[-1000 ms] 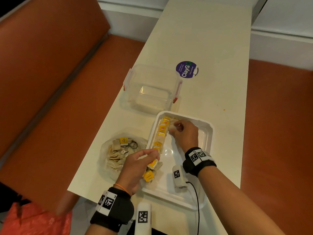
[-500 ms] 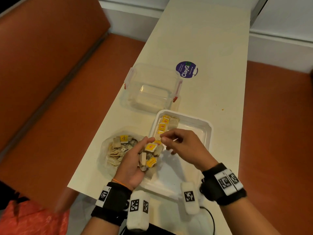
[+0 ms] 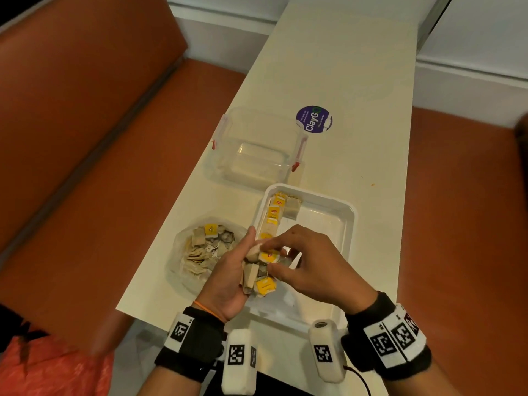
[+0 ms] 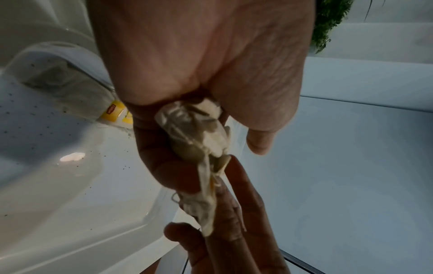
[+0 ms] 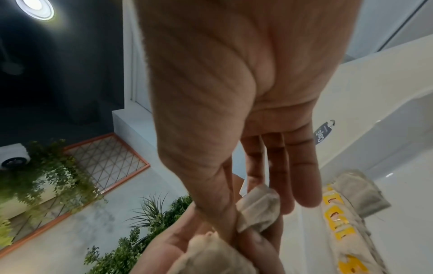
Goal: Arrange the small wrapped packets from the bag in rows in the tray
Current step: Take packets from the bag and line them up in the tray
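bag [image 3: 200, 252] of loose packets sits left on the surface. left hand [image 3: 228, 281] cups a bunch of packets [image 3: 261, 274] over the tray [image 3: 347, 224]. right hand [image 3: 311, 261] pinches one packet from the bunch. started row [image 3: 274, 214] along tray's left wall. risk: loose cupped grip spills packets onto the row, knocking it crooked.

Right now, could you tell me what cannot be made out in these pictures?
- How many packets the left hand holds: in the head view the right hand covers part of the bundle.
- The near end of the row of packets in the tray: both hands hide it.
- The count of packets in the bag: too small, heaped.
- Packet print in the left wrist view: blurred, dim.
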### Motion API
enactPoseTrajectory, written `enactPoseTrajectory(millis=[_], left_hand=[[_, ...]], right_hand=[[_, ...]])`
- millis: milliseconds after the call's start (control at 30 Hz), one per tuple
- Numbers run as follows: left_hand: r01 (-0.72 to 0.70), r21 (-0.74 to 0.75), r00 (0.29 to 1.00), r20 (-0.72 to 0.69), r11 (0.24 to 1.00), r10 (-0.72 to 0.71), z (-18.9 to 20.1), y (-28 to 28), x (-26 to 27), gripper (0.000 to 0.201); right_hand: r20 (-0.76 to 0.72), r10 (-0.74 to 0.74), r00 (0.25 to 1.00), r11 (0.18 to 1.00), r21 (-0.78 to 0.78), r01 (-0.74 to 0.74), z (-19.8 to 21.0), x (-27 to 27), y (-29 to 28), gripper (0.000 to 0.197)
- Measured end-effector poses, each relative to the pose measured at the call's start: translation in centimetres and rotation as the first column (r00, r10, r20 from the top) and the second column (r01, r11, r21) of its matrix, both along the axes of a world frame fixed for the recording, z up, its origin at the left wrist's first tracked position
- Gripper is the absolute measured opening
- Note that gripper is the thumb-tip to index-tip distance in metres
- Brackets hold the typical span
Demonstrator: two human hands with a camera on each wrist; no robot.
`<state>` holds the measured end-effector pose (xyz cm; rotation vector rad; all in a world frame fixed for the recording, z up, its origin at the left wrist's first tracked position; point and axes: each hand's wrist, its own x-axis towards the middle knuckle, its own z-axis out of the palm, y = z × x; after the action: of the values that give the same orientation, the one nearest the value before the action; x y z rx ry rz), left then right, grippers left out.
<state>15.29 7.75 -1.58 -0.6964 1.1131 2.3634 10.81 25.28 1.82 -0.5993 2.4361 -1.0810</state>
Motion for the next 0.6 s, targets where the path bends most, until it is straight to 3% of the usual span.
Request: enactPoseTrajectory(millis=[100, 300, 467, 600], left_hand=[[0.015, -0.027, 1.000, 0.000, 1.000, -0.015, 0.0, -0.1, 0.3, 0.065], [0.059, 0.024, 0.998, -0.018, 0.998, -0.058, -0.6, -0.2, 1.0, 0.060], [0.071, 0.046, 0.997, 0.023, 0.996, -0.072, -0.9, -0.4, 1.6, 0.046], [0.097, 0.211, 0.995, 0.011, 0.973, -0.102, -1.2, -0.5, 1.6, 0.044]], right_hand=[[-0.024, -0.025, 0.999, 1.000, 0.005, 0.025, 0.3, 0.0, -0.2, 0.017], [-0.036, -0.065, 0.997, 0.996, -0.064, 0.063, 0.7, -0.5, -0.3, 0.010], [0.095, -0.112, 0.989, 0.970, -0.204, 0.129, 1.9, -1.2, 0.6, 0.015], [0.186, -0.020, 0.982, 0.959, -0.273, 0.071, 2.7, -1.6, 1.3, 0.018]])
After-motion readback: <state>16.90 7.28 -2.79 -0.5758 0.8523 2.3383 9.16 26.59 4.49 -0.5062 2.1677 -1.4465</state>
